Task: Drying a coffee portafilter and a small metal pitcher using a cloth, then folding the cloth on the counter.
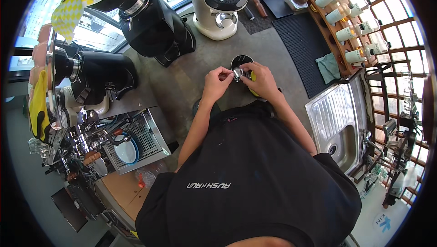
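Observation:
My left hand [216, 84] and my right hand [263, 81] meet over the grey counter, in front of my body. Between their fingertips is a small shiny metal part [237, 73], pinched from both sides; its exact kind is too small to make out. Just beyond it stands a round dark container [242, 58] with a pale rim, partly hidden by my fingers. Something yellow [253, 78] shows beneath my right hand, mostly covered by it.
Two black coffee grinders [157, 28] and a cream grinder [216, 6] line the far and left sides. A black ribbed mat [302, 51] with a green cloth [327, 68] lies to the right, before a steel sink [341, 138]. An espresso machine [91, 140] stands left; bottles [348, 33] fill a wooden rack.

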A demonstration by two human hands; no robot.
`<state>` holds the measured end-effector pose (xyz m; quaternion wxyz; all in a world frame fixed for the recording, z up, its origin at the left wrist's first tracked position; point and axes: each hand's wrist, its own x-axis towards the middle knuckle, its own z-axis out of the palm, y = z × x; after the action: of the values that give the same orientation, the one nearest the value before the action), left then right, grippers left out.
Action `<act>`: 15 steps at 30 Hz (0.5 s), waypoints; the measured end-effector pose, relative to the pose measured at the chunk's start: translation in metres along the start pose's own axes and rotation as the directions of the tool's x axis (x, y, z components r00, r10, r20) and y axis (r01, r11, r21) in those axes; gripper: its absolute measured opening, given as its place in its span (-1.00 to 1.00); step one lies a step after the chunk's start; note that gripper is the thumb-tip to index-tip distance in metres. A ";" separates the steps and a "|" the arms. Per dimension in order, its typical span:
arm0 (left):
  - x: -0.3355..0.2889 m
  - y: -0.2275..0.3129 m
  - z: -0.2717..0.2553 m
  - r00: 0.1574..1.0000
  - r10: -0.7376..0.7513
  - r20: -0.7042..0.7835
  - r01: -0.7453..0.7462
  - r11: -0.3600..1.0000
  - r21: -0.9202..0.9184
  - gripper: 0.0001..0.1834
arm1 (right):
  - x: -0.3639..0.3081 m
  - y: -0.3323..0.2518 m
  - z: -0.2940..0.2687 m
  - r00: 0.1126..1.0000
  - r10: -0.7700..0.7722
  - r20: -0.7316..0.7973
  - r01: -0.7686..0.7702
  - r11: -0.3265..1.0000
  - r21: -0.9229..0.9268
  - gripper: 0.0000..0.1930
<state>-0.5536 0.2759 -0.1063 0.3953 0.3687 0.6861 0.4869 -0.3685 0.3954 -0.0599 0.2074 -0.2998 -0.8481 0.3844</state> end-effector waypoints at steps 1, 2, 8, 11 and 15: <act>0.001 0.000 0.000 1.000 0.001 0.002 -0.001 1.000 0.001 -0.81 | -0.001 0.002 0.004 1.000 0.001 -0.002 -0.001 1.000 0.001 -0.65; 0.001 -0.001 0.000 1.000 0.018 -0.007 -0.018 1.000 -0.016 -0.82 | -0.004 0.005 0.009 0.999 0.012 -0.050 -0.010 0.999 0.043 -0.65; 0.004 -0.023 0.004 0.998 0.049 -0.031 -0.052 0.993 -0.109 -0.75 | -0.013 0.000 0.010 0.996 0.063 -0.063 -0.056 0.994 0.095 -0.59; 0.001 -0.007 0.007 0.999 0.052 -0.006 -0.052 0.988 -0.144 -0.65 | -0.017 0.003 0.003 0.996 -0.002 -0.085 0.012 0.993 0.116 -0.54; 0.001 0.013 0.006 0.998 0.043 0.040 -0.042 0.999 -0.028 -0.57 | -0.023 0.005 -0.001 0.996 0.001 -0.088 0.009 0.994 0.112 -0.53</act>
<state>-0.5468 0.2824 -0.0957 0.4035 0.3875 0.6635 0.4968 -0.3489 0.3835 -0.0660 0.2619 -0.3026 -0.8157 0.4176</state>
